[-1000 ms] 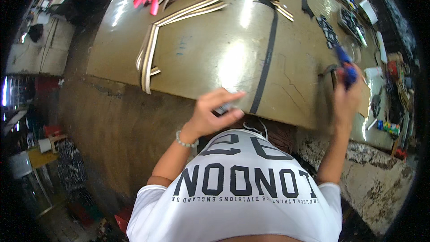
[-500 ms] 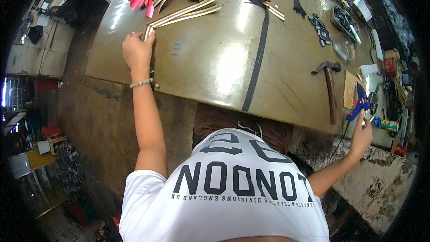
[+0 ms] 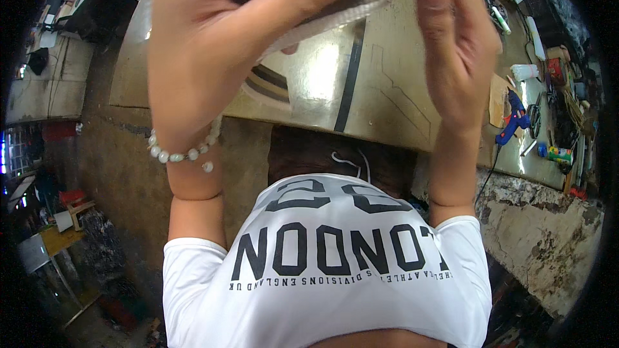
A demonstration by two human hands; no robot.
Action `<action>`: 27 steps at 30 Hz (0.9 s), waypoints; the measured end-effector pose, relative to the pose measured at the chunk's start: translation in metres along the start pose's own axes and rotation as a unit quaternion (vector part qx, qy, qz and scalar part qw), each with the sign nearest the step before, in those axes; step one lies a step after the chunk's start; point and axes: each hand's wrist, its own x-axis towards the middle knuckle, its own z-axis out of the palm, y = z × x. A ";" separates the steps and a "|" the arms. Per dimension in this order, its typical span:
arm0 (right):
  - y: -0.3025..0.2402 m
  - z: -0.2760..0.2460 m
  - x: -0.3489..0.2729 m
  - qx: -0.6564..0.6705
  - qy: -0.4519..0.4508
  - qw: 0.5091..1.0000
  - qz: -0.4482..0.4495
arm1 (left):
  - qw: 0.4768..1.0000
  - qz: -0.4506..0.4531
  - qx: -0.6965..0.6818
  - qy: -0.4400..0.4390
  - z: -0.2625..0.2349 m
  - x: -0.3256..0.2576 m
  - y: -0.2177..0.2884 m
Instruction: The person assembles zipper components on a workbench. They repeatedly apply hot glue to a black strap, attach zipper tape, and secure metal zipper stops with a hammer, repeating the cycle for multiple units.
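Both hands are raised close in front of me and cover much of the table. My left hand (image 3: 206,45), with a beaded bracelet at the wrist, is closed on a striped webbing strap (image 3: 342,16) in dark brown, cream and white. The strap runs to the right from under the thumb. A lower striped length (image 3: 267,84) shows below that hand. My right hand (image 3: 461,45) is upright beside the strap's right end, thumb stretched out and apart from the strap. Its other fingertips are cut off by the upper edge.
The brown tabletop (image 3: 322,100) carries a black band (image 3: 351,77). At the right lie a blue glue gun (image 3: 514,116) with a cord, brown cardboard (image 3: 498,100), a green can (image 3: 560,154) and a white container (image 3: 524,72).
My left hand has lifted the striped strap from the table up toward me. My right hand has left the area by the glue gun and come up beside the strap.
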 end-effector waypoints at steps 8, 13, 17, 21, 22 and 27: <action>0.052 0.032 -0.073 0.036 -0.028 0.907 0.419 | 0.971 -0.164 0.137 -0.110 0.035 0.010 -0.112; 0.076 0.042 -0.119 -0.109 -0.071 0.935 0.330 | 0.964 -0.145 0.201 -0.098 0.059 -0.015 -0.164; 0.077 0.041 -0.125 -0.124 -0.082 0.943 0.299 | 0.964 -0.137 0.213 -0.082 0.061 -0.018 -0.174; 0.076 0.043 -0.122 -0.145 -0.088 0.934 0.313 | 0.962 -0.121 0.231 -0.082 0.062 -0.018 -0.176; 0.076 0.044 -0.122 -0.149 -0.087 0.935 0.309 | 0.962 -0.114 0.235 -0.078 0.063 -0.018 -0.176; 0.072 0.047 -0.121 -0.185 -0.101 0.927 0.311 | 0.950 -0.146 0.262 -0.082 0.067 -0.021 -0.169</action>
